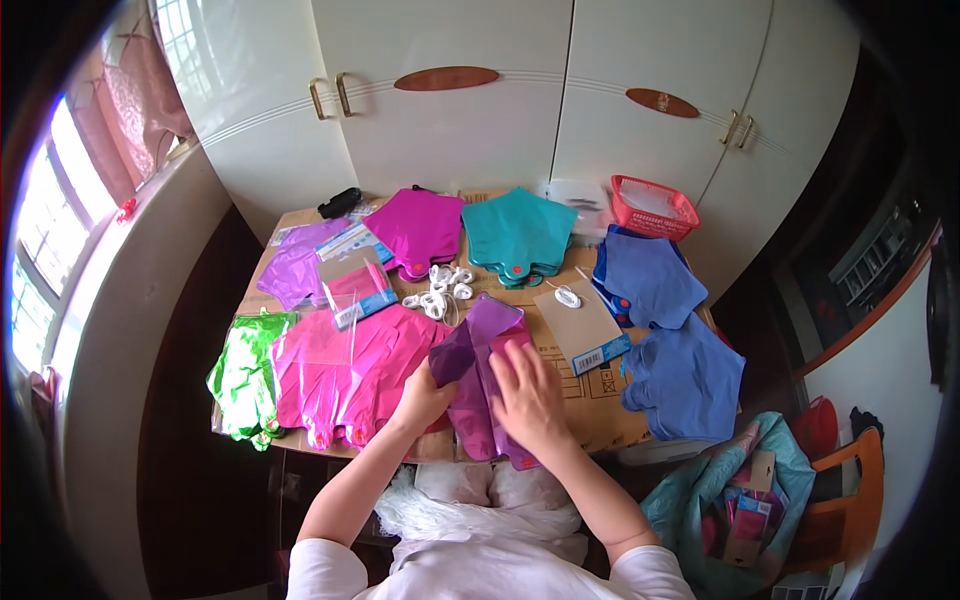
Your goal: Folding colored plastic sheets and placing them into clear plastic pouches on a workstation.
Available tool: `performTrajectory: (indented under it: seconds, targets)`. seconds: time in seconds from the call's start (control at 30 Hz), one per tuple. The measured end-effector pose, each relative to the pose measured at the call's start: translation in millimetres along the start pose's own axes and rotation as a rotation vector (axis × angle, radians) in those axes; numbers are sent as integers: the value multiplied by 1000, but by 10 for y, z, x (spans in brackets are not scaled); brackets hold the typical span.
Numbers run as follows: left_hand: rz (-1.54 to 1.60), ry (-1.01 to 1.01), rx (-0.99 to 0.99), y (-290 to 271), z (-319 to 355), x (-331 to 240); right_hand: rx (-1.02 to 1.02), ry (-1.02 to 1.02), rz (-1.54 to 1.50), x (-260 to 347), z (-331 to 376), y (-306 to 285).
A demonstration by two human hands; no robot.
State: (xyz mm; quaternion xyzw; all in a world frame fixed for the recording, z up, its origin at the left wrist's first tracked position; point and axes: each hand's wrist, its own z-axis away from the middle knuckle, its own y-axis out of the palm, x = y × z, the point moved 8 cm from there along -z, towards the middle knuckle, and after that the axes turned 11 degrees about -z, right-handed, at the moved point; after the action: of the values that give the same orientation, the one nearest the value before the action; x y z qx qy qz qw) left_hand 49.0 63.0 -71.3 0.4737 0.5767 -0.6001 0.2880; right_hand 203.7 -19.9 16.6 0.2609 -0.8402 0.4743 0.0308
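Right hand [530, 395] lies flat, fingers spread, pressing on the purple foil balloon [487, 345]. Left hand [422, 395] pinches the balloon's left edge. Balloon sits directly under both hands at the near middle of the tabletop [600, 390], long axis running away from the person, tilted slightly left. Right hand covers more of it. Pink balloons [345, 370] just left, touching; blue ones [685, 375] right, apart.

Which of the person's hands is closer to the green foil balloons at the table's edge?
Left. The left hand grips the purple balloon, across the pink pile from the green foil balloons; the right hand lies flat farther right.
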Motion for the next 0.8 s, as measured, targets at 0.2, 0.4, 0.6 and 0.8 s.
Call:
performTrajectory:
  seconds: [0.2,0.4,0.6,0.8]
  targets:
    - [-36,-76,33,4,25,93,99,455,-347,-664,-28,12]
    - [-21,-110,114,74,-30,103,23,291,-10,-953,99,-222]
    - [-122,-100,146,95,-46,-166,111,-16,-18,-584,-235,203]
    - [-232,-196,158,90,-54,-117,26,2,-113,-865,-431,585]
